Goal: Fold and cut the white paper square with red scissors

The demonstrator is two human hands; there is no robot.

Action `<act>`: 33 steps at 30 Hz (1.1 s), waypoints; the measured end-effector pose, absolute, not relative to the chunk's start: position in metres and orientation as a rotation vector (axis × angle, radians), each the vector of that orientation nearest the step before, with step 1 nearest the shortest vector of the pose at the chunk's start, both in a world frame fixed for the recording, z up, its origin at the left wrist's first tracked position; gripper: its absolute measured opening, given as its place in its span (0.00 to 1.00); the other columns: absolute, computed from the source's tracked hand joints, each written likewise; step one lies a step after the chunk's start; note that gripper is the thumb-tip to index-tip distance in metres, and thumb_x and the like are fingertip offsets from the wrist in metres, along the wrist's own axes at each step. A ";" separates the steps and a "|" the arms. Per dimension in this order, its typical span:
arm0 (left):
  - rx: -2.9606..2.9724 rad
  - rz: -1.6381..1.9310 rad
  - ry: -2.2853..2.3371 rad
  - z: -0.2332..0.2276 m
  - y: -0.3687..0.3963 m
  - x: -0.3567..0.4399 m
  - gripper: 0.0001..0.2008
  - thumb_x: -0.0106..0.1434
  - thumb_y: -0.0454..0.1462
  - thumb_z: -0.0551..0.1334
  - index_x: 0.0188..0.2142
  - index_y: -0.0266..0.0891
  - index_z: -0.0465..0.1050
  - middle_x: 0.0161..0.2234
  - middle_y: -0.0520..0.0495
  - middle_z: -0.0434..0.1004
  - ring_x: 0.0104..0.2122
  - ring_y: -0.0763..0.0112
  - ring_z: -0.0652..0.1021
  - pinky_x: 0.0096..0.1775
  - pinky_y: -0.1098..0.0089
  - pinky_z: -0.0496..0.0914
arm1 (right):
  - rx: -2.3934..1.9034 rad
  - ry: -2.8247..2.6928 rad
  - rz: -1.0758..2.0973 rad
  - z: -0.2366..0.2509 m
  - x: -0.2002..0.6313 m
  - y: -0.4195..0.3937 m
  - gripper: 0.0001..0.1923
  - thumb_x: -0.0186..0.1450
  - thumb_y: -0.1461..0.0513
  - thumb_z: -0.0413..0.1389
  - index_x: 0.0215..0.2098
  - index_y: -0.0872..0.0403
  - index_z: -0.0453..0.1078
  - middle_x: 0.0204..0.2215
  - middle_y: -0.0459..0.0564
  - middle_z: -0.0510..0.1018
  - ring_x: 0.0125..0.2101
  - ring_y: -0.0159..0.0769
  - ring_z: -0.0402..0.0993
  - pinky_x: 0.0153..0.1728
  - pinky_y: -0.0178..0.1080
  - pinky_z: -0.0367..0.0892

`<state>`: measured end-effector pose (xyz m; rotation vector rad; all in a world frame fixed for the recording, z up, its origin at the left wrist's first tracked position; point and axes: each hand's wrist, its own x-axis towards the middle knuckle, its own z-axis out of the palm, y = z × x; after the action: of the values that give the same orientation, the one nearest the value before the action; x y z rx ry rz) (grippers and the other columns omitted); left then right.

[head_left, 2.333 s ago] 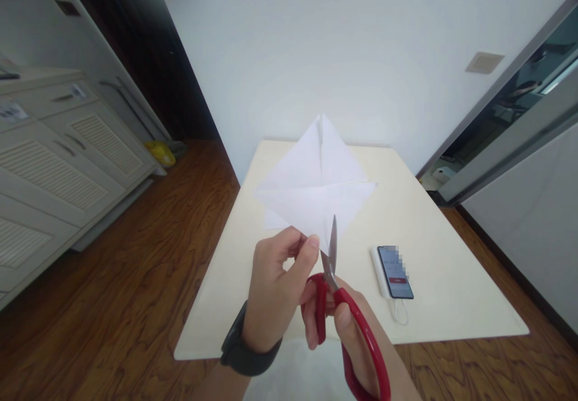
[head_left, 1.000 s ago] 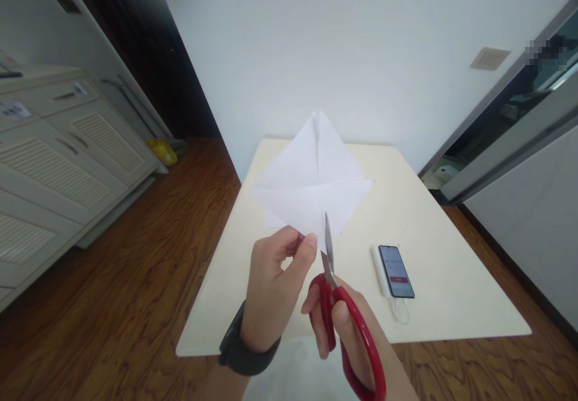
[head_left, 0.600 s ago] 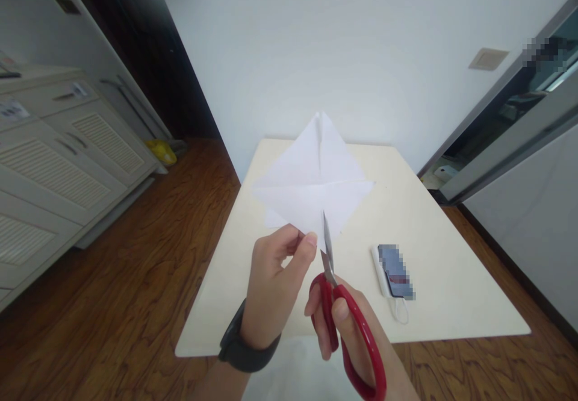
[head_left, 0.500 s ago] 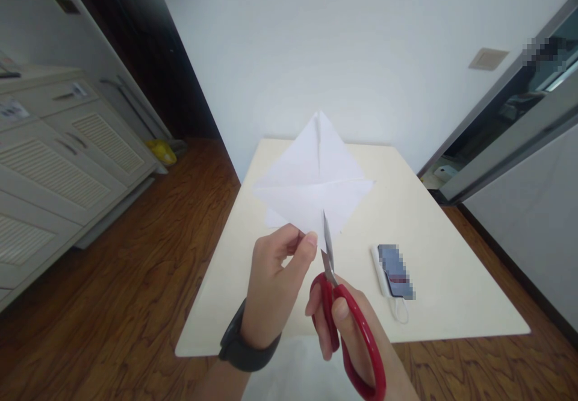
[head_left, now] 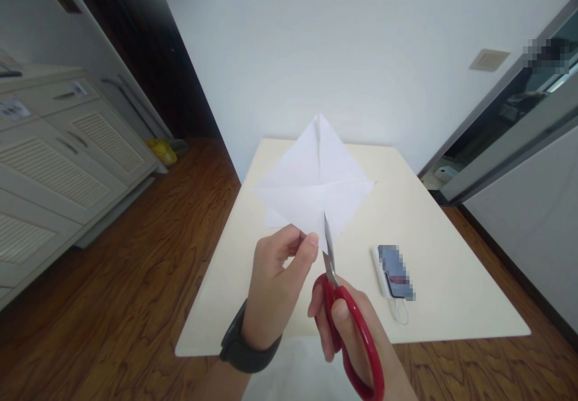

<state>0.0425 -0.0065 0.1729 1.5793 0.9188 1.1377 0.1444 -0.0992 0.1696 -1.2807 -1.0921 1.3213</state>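
Pinching the folded paper (head_left: 316,190) steady above the tabletop (head_left: 433,232), the left hand (head_left: 275,286) presents its lower corner. The right hand (head_left: 350,335) grips red scissors (head_left: 345,323), blades nearly closed on that corner.

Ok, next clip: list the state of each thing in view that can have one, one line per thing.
Folded white paper: held up above the table, pinched at its lower corner.
Red-handled scissors: blades nearly closed at the paper's lower edge.
Left hand: pinching the paper.
Right hand: fingers through the scissor handles.
Smartphone: lying flat on the cream table, screen lit.
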 end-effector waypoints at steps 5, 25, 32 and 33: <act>1.586 1.143 0.920 0.172 -0.007 0.043 0.20 0.66 0.36 0.54 0.18 0.39 0.54 0.14 0.58 0.55 0.16 0.79 0.59 0.21 0.72 0.56 | -1.314 -1.058 1.303 0.169 0.144 -0.101 0.22 0.68 0.46 0.43 0.32 0.53 0.64 0.17 0.40 0.61 0.20 0.29 0.55 0.25 0.35 0.51; 1.577 1.205 0.964 0.171 -0.007 0.045 0.16 0.62 0.34 0.55 0.18 0.40 0.56 0.13 0.58 0.54 0.14 0.78 0.59 0.18 0.74 0.57 | -1.293 -1.098 1.301 0.162 0.148 -0.097 0.27 0.63 0.39 0.45 0.29 0.54 0.64 0.17 0.41 0.62 0.18 0.28 0.57 0.21 0.32 0.54; 1.594 1.226 0.916 0.170 -0.009 0.045 0.16 0.63 0.33 0.54 0.19 0.40 0.56 0.14 0.59 0.52 0.14 0.79 0.58 0.19 0.74 0.57 | -1.301 -1.208 1.264 0.158 0.151 -0.094 0.32 0.58 0.34 0.42 0.26 0.53 0.60 0.18 0.41 0.62 0.19 0.28 0.54 0.22 0.34 0.53; 1.592 1.226 0.917 0.169 -0.009 0.045 0.16 0.63 0.33 0.54 0.19 0.40 0.56 0.14 0.59 0.52 0.14 0.80 0.58 0.19 0.74 0.57 | -1.311 -1.223 1.245 0.158 0.151 -0.095 0.31 0.59 0.35 0.42 0.26 0.53 0.59 0.19 0.42 0.63 0.20 0.29 0.56 0.23 0.35 0.53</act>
<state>0.0449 -0.0087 0.1691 1.5916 0.9173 1.2264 0.1508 -0.0945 0.1582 -1.3114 -1.2233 1.2454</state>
